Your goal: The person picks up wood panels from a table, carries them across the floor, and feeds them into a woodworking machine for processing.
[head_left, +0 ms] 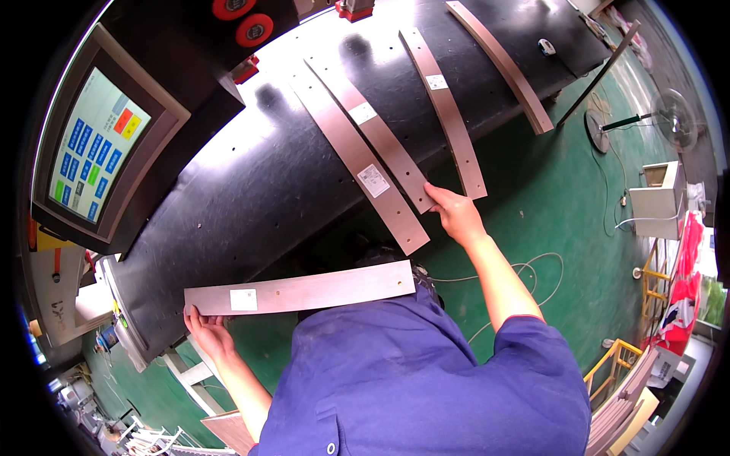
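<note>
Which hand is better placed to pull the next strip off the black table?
Probably the right hand: it already touches a strip's end at the black table edge. The left hand holds another strip.

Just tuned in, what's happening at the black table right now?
A person in a blue shirt is handling long wooden strips on a black machine table. The left hand holds the end of one strip lying crosswise at the table's near edge. The right hand touches the near end of another strip. More strips lie alongside.
</note>
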A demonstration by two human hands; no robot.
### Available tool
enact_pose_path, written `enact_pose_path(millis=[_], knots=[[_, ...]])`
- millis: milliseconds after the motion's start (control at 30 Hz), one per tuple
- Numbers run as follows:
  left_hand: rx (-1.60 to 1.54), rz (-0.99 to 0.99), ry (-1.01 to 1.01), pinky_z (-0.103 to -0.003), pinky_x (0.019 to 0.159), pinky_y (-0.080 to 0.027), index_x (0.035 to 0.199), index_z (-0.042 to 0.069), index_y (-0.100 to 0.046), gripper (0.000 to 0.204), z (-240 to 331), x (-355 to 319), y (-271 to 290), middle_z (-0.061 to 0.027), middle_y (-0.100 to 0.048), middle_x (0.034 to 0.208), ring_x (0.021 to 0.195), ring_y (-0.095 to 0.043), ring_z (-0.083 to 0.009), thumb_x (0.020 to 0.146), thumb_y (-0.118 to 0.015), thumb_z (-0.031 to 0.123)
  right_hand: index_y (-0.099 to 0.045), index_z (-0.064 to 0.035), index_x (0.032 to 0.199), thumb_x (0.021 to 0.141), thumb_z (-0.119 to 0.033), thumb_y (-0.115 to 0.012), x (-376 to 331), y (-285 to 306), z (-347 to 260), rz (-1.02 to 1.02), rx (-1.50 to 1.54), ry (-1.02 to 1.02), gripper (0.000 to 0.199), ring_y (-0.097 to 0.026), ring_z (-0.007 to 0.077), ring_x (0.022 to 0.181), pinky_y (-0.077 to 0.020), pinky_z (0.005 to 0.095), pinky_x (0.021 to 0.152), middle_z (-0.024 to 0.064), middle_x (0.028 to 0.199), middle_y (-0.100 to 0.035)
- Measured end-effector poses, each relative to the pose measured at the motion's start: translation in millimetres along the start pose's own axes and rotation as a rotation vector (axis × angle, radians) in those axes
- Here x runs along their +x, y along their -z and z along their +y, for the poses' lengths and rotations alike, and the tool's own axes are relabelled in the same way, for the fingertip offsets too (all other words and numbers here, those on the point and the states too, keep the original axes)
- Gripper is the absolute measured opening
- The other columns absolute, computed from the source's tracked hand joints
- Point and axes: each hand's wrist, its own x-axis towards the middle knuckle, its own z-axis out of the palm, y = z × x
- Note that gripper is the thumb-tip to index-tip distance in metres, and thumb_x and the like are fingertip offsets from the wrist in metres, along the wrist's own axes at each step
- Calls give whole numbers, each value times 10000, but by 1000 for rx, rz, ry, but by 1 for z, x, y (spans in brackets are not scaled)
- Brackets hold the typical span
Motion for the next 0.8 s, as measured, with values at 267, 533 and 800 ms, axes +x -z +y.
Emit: enact_pose_path(millis=[267,533,800], knots=[[9,-26,15,-461,919,-507,1376,127,-395,407,-2,8,-5,-175,-530,1318,1187,-549,-311,1003,-526,221,-693,-40,1022,794,43,-613,-8,7,6,250,-46,-30,256,-671,307,838,-545,388,733,125,911,-692],[11,-7,21,-435,954,-488,1341,131,-442,369,-3,11,-12,-149,-546,1311,1196,-544,-287,999,-538,230,-479,-59,1355,738,-49,-769,-35,18,44,425,93,-422,682,-622,258,953,-525,358,808,132,1256,-569],[13,-32,13,-450,936,-507,1378,143,-397,387,-2,12,-13,-163,-505,1352,1221,-531,-306,1011,-492,221,-674,-9,1117,797,-32,-753,-34,23,55,289,229,-467,330,-704,177,805,-561,301,756,125,929,-732]])
